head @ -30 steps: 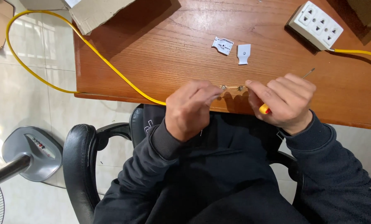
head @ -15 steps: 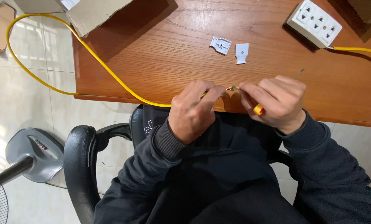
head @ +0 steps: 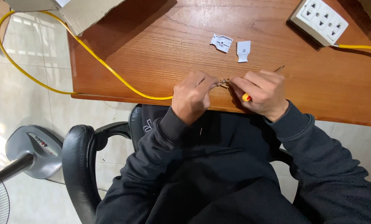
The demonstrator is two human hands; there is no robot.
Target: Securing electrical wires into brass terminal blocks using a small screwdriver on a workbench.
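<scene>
Metal terminals [head: 224,83] at the yellow cable's [head: 111,70] end sit pinched between both hands near the wooden table's [head: 152,49] front edge. Left hand [head: 192,97] fingers close on them; right hand [head: 261,93] grips them and a red-yellow screwdriver [head: 246,97]. Two white plug shells [head: 231,46] lie at twelve o'clock, a white socket strip [head: 321,20] at two.

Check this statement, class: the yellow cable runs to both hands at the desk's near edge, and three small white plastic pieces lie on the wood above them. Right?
Not quite. The head view shows two white plastic pieces, not three. The yellow cable does run to the left hand and right hand at the desk edge.
</scene>
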